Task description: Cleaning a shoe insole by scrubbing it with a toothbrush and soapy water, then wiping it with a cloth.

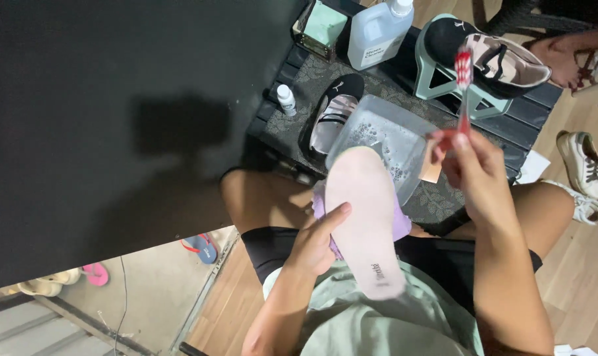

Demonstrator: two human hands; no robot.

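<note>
My left hand (315, 240) grips a pale pink shoe insole (361, 211) by its left edge, holding it flat over my lap with a purple cloth (400, 224) under it. My right hand (473, 168) holds a red and white toothbrush (463, 82) upright, bristles up, just right of the insole's toe. A clear plastic tub of soapy water (388, 135) sits just beyond the insole. A black and pink shoe (332, 115) lies left of the tub. Its mate (486, 56) rests on a pale green stool (444, 82).
A large white cleaner bottle (378, 29), a small white bottle (286, 100) and a green box (322, 26) stand on a dark patterned mat (299, 82). White sneakers (585, 168) lie on the wood floor at right. Another person's hand (562, 56) shows at upper right.
</note>
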